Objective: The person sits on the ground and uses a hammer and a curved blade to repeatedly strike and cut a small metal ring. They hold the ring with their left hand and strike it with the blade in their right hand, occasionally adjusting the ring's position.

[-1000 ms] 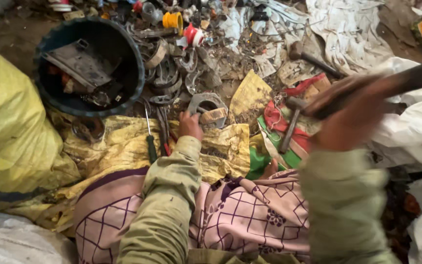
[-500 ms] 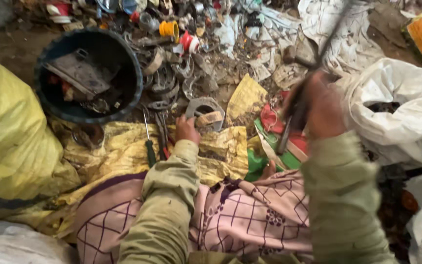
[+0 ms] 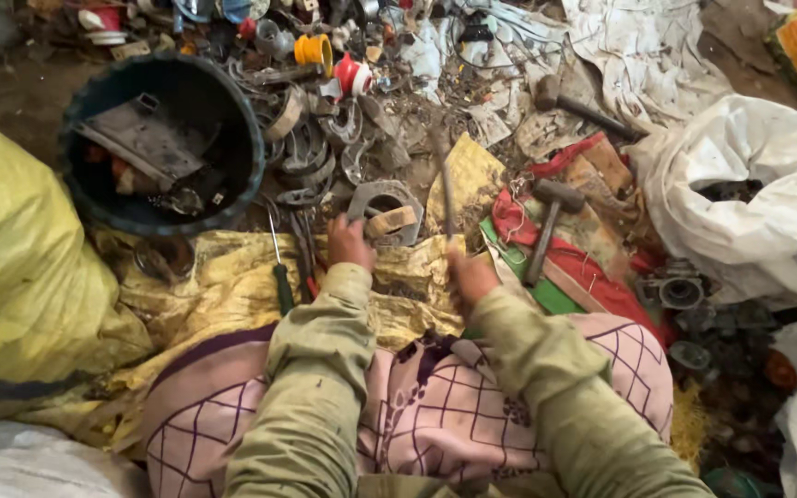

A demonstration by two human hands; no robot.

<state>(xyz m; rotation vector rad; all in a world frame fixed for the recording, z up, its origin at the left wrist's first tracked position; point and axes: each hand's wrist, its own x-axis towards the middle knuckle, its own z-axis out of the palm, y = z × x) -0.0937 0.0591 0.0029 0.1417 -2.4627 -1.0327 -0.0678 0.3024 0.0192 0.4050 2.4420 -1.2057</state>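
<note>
Scrap everywhere on this dirt floor, basically a junk-sorting spot seen from the person's own head looking down. Biggest stuff first: a yellow sack (image 3: 11, 277) bulges on the left, a white sack (image 3: 740, 203) lies open on the right, and a dark round bucket (image 3: 163, 138) with metal plates in it stands at upper left. The person's lap is covered by a pink checked cloth (image 3: 417, 424), and a crumpled yellow sheet (image 3: 223, 286) is spread in front of it as the work surface.

Now the part that matters. The left hand (image 3: 350, 242) is pressed on a grey metal bracket (image 3: 382, 207) with a round hole, fingers curled at its near edge, pinning it on the sheet. It looks like a hold-down more than a full wrap. The right hand (image 3: 469, 277) is closed in a fist around the lower end of a thin metal rod (image 3: 445, 189). The rod's long axis runs up and away from the fist, nearly straight, slightly blurred, and its far end is just right of the bracket. So the bracket lies up and to the left of the right fist, touching the left hand.

Smaller bits: a hammer (image 3: 546, 226) lies just right of the right hand, and a green-handled screwdriver (image 3: 279, 267) lies left of the left hand.
</note>
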